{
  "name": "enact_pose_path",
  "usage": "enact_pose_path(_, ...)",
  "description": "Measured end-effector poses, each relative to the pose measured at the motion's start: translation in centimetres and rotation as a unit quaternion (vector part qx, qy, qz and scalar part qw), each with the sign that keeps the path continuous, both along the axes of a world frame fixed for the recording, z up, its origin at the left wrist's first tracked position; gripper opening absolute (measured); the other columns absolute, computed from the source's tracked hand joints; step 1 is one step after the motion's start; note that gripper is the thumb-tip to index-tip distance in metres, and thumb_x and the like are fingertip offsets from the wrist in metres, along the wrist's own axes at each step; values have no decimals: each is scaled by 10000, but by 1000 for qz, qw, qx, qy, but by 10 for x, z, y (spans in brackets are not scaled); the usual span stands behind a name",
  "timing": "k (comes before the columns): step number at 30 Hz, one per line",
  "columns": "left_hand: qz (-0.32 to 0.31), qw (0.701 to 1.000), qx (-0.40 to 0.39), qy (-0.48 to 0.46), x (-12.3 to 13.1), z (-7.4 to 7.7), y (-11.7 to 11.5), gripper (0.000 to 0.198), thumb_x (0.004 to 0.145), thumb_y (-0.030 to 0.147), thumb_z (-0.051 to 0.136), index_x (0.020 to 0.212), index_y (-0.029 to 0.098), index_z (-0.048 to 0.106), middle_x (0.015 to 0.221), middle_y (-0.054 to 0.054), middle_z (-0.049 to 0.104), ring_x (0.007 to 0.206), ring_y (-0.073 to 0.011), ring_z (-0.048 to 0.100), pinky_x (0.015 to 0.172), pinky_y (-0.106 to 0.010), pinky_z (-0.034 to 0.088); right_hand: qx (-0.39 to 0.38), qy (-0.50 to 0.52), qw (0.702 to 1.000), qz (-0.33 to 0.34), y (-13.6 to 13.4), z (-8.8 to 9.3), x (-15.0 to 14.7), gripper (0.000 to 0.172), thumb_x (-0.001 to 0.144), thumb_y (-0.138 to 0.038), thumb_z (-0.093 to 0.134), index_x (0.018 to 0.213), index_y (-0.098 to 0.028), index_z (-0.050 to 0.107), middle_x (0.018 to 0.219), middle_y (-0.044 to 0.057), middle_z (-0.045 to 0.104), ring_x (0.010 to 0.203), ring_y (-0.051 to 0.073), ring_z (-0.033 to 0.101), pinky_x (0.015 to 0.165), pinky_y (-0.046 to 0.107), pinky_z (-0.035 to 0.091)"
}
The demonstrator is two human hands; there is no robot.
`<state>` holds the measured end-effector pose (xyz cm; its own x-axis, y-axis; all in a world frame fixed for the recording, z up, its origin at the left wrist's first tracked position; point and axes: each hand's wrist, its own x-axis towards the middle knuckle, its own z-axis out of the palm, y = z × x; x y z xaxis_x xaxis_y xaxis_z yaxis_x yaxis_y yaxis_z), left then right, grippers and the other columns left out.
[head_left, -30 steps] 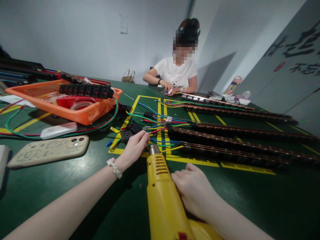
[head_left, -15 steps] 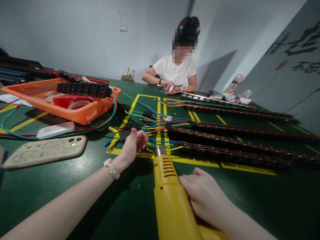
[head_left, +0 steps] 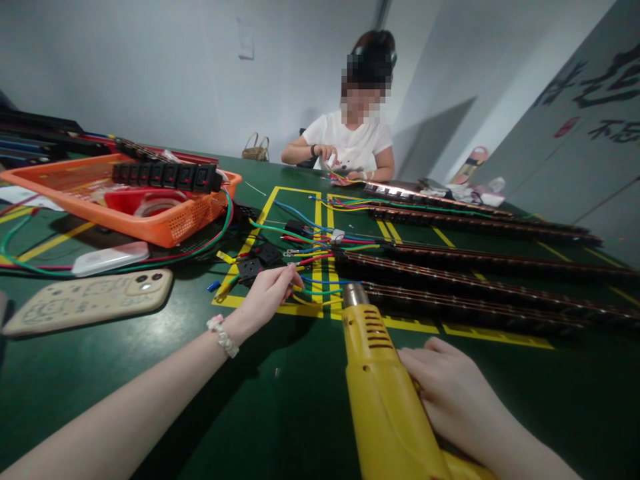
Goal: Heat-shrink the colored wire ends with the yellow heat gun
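Observation:
My right hand (head_left: 453, 397) grips a yellow heat gun (head_left: 387, 393) whose metal nozzle points away from me at the near end of a long black strip (head_left: 475, 303). My left hand (head_left: 267, 293) is pinched closed on a coloured wire (head_left: 303, 287) from the bundle of red, blue, yellow and green leads (head_left: 315, 250). A beaded band sits on that wrist. Small black socket parts (head_left: 250, 267) lie just beyond my left fingers.
An orange basket (head_left: 170, 227) carrying a black switch strip stands at the left. A cream phone (head_left: 87, 300) and a white case (head_left: 110, 257) lie near it. Several long black strips (head_left: 480, 227) run to the right. A person in a white shirt (head_left: 353, 143) works across the green table (head_left: 280, 400).
The heat gun and my right hand have shifted to the right, away from my left hand. My left hand has stayed on the wires and closed on one.

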<state>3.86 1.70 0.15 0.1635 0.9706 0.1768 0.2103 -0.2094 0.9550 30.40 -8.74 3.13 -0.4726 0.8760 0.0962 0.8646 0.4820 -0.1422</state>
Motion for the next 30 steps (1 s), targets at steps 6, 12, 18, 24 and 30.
enact_pose_path(6,1,1000,3,-2,1,0,1,536,835,577,320,749,107,564,532,19,374,461,-35,356,431,-144,264,11,-1,1000,12,3,1,-3,183,757,-73,424,693,-157,573,678,-19,596,582,94,469,657,273,243)
enact_pose_path(12,-14,999,-30,-15,2,-1,2,570,835,598,282,717,103,541,520,23,345,457,-36,341,442,-149,272,90,7,995,35,2,-1,-12,174,692,-43,434,722,-154,564,637,-24,589,551,96,449,658,270,250)
enact_pose_path(18,-26,998,-44,-30,2,-7,6,569,823,627,269,728,118,504,558,24,343,475,-37,337,447,-150,284,112,-48,992,23,2,-2,-32,596,673,-43,422,1260,-132,363,655,-20,589,540,120,424,610,247,272)
enact_pose_path(24,-21,997,-63,-44,4,-5,3,515,805,625,317,759,130,453,582,35,341,486,-31,328,449,-138,285,91,-123,983,101,0,2,-52,905,656,-46,422,1420,-177,-45,827,6,611,588,134,457,619,273,281)
enact_pose_path(30,-36,996,-70,-50,2,-6,4,548,772,659,341,783,124,459,613,27,401,512,-37,359,477,-147,298,47,-142,980,129,0,2,-62,875,703,-70,409,1418,-156,-88,915,49,598,627,147,476,634,287,297)
